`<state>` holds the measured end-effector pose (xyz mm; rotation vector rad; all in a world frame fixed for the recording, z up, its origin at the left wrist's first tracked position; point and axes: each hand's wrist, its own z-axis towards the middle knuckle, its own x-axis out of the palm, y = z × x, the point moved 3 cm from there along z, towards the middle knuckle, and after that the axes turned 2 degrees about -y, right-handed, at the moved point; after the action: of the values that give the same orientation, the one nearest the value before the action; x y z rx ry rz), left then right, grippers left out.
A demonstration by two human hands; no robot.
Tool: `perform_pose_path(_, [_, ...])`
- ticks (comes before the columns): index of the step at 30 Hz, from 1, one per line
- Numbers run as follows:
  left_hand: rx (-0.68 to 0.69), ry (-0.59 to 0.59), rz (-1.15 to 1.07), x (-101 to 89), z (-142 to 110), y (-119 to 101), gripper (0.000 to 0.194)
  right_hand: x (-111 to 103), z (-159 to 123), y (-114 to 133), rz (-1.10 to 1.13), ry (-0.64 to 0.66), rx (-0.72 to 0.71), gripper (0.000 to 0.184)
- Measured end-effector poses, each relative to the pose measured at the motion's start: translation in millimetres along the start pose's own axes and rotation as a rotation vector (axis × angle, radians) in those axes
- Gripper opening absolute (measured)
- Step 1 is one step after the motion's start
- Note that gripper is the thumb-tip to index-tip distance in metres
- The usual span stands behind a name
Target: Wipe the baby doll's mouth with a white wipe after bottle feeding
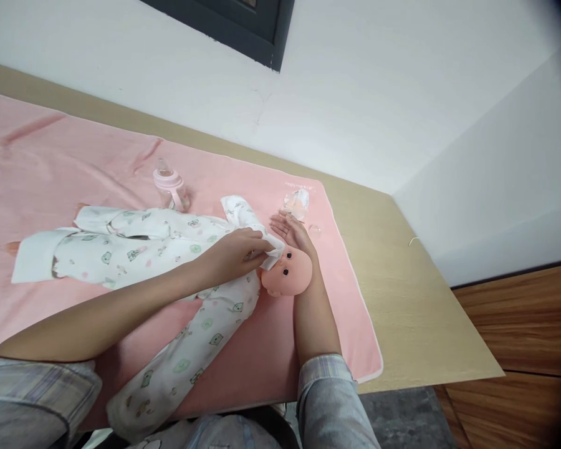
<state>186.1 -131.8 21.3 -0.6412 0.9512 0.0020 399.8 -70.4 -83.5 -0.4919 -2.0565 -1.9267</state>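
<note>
A baby doll lies on its back in white patterned pyjamas, its bare head toward the right. My left hand reaches across its chest, fingers pinched on a white tissue pressed at the doll's mouth and chin. Part of the lower face is hidden by that tissue. On the head's far side is my right hand, palm up with fingers stretched out and holding nothing. The doll's head rests against my right wrist and forearm; whether they bear its weight I cannot tell.
A pink blanket covers much of the wooden table. Beyond the doll's legs a baby bottle with a pink collar stands upright. A clear plastic packet and a small transparent piece lie past my right hand. A white wall borders the table's far side.
</note>
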Motion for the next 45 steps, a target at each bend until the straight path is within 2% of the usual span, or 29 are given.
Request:
perform_pose_path(4, [-0.006, -0.031, 0.038, -6.4, 1.4, 1.7, 0.021, 1.0, -2.2, 1.1, -0.003, -0.001, -0.001, 0.034])
perform_pose_path(6, [0.009, -0.054, 0.039, -12.6, 2.4, 2.4, 0.025, -0.4, -2.4, 1.7, -0.011, -0.004, 0.003, 0.038])
perform_pose_path(10, [0.037, -0.168, 0.053, -31.3, 3.4, 2.4, 0.032, -5.4, -1.0, 6.8, -0.023, 0.022, 0.001, 0.043])
perform_pose_path(13, [-0.027, -0.241, 0.069, -45.0, 3.0, 5.5, 0.031, -8.0, -2.4, 19.9, -0.016, 0.037, -0.048, 0.043])
perform_pose_path(16, [-0.103, -0.274, 0.082, -55.1, 2.9, 12.5, 0.032, -3.4, -11.3, 45.0, -0.076, 0.047, -0.142, 0.044])
perform_pose_path(19, [-0.153, -0.249, 0.155, -61.5, 4.0, 22.0, 0.034, 15.7, -30.2, 77.6, -0.235, 0.113, -0.243, 0.041])
perform_pose_path(23, [-0.159, -0.208, 0.26, -65.3, 5.1, 30.8, 0.037, 62.4, -63.2, 111.8, -0.592, 0.302, -0.367, 0.035])
perform_pose_path(26, [-0.152, -0.2, 0.286, -65.1, 4.6, 31.2, 0.039, 96.0, -79.6, 113.6, -0.871, 0.456, -0.374, 0.033])
perform_pose_path(28, [-0.136, -0.203, 0.287, -64.3, 4.1, 29.5, 0.04, 109.2, -82.4, 106.3, -1.035, 0.48, -0.367, 0.031])
perform_pose_path(32, [-0.109, -0.214, 0.292, -63.7, 3.3, 27.3, 0.041, 116.9, -79.2, 94.1, -1.184, 0.388, -0.388, 0.027])
perform_pose_path(37, [-0.131, -0.243, 0.282, -69.1, 3.1, 28.1, 0.039, 110.3, -76.6, 100.9, -1.103, 0.245, -0.423, 0.025])
perform_pose_path(41, [-0.197, -0.255, 0.268, -79.6, 1.9, 27.8, 0.039, 83.7, -65.3, 107.0, -0.95, 0.093, -0.437, 0.021])
perform_pose_path(45, [-0.247, -0.268, 0.263, -92.4, -0.8, 29.1, 0.039, 38.2, -48.6, 106.5, -0.805, -0.125, -0.409, 0.018])
